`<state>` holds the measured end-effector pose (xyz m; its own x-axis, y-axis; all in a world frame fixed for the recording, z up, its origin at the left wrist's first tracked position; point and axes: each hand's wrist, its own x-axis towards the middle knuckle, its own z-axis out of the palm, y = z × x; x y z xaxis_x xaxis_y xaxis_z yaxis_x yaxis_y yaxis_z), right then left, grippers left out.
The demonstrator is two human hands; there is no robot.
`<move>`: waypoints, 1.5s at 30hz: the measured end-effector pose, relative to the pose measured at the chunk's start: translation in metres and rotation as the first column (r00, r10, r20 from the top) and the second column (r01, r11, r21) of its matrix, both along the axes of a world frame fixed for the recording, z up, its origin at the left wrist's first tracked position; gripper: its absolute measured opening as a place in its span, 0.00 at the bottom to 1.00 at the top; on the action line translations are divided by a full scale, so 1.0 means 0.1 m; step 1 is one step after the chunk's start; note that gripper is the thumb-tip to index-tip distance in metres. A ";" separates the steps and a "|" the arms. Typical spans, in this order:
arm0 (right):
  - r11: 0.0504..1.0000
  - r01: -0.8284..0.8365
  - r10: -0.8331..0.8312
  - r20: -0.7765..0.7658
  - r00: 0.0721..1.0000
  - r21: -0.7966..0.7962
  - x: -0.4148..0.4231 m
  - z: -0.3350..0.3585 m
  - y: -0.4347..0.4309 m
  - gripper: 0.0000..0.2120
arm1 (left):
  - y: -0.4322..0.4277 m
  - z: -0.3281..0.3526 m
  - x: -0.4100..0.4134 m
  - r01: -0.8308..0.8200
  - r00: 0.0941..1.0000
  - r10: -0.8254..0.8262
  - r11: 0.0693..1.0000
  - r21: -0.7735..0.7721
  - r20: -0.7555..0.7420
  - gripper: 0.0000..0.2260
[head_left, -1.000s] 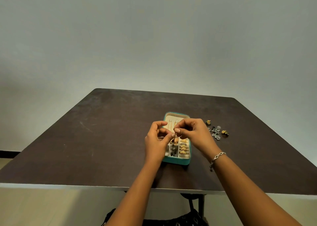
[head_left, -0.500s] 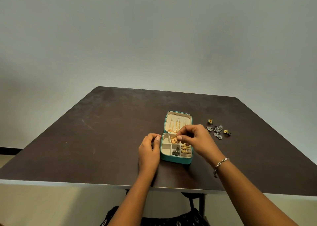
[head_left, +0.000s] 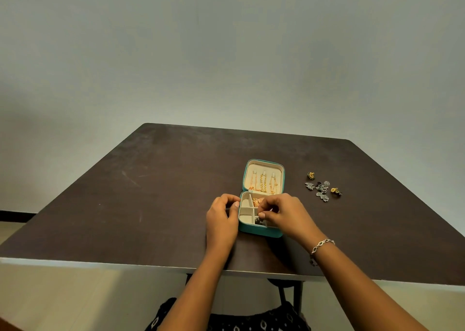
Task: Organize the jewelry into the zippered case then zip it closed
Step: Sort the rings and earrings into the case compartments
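The teal zippered jewelry case lies open near the table's front. Its lid is folded back and shows gold chains hung inside. My left hand is curled against the base's left wall, with the thumb on the rim. Over the right compartments, my right hand pinches a small dark earring down in the front middle compartment. A gold piece lies in a back compartment. To the right of the case, loose silver pieces and gold earrings lie on the table.
The dark brown table has its front edge just behind my forearms and its right edge past the loose pieces. A silver bracelet is on my right wrist. A plain grey wall stands behind the table.
Both hands came down from above the case. My left hand settled at the case's left wall, and my right hand lowered the dark earring into the base.
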<state>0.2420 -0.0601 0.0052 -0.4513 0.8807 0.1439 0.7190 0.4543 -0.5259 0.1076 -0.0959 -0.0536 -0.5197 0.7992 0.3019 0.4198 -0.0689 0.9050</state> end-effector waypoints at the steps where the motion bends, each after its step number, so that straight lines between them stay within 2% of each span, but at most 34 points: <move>1: 1.000 -0.013 0.013 0.024 1.000 0.009 -0.01 0.00 0.00 0.04 | 0.00 0.00 0.00 -0.001 1.000 0.001 1.000 -0.001 -0.003 0.05; 5: 0.998 -0.062 0.061 0.050 0.997 0.018 -0.02 -0.03 0.00 0.04 | 0.00 0.00 0.01 -0.001 1.000 0.001 1.000 -0.009 0.000 0.04; 11: 0.995 -0.045 0.059 -0.156 0.986 0.088 0.11 -0.02 0.05 0.02 | -0.03 0.04 0.02 -0.034 0.999 0.034 0.999 0.039 -0.003 0.04; 14: 0.992 -0.017 0.041 -0.199 0.979 0.121 0.35 -0.02 0.12 0.04 | -0.03 0.06 0.03 -0.071 0.997 0.072 0.992 0.105 -0.002 0.05; 18: 0.990 0.114 -0.090 -0.245 0.965 0.086 0.75 -0.14 0.25 0.06 | -0.02 0.14 0.12 -0.073 0.997 0.076 0.979 0.192 -0.008 0.05; 23: 0.942 0.335 -0.327 -0.314 0.891 -0.028 1.18 -0.30 0.46 0.07 | 0.03 0.26 0.48 0.073 0.995 -0.048 0.946 0.316 -0.087 0.04; 26: 0.906 0.413 -0.417 -0.353 0.837 -0.091 1.34 -0.36 0.60 0.07 | 0.09 0.28 0.76 0.174 0.978 -0.109 0.903 0.394 -0.180 0.08; 29: 0.874 0.468 -0.480 -0.389 0.786 -0.131 1.40 -0.41 0.73 0.05 | 0.15 0.25 1.08 0.341 0.928 -0.254 0.874 0.345 -0.273 0.11; 32: 0.854 0.508 -0.508 -0.386 0.770 -0.113 1.40 -0.45 0.85 0.04 | 0.25 0.15 1.33 0.425 0.887 -0.349 0.873 0.240 -0.303 0.12; 36: 0.822 0.560 -0.546 -0.426 0.722 -0.103 1.41 -0.45 0.99 0.03 | 0.45 0.07 1.45 0.409 0.887 -0.366 0.906 0.111 -0.283 0.08; 39: 0.797 0.598 -0.567 -0.446 0.693 -0.084 1.42 -0.48 1.14 0.05 | 0.58 0.06 1.47 0.379 0.888 -0.348 0.924 0.050 -0.301 0.06; 45: 0.821 0.569 -0.548 -0.330 0.769 -0.039 1.44 -0.51 1.36 0.12 | 0.78 0.02 1.51 0.333 0.905 -0.326 0.943 -0.021 -0.272 0.05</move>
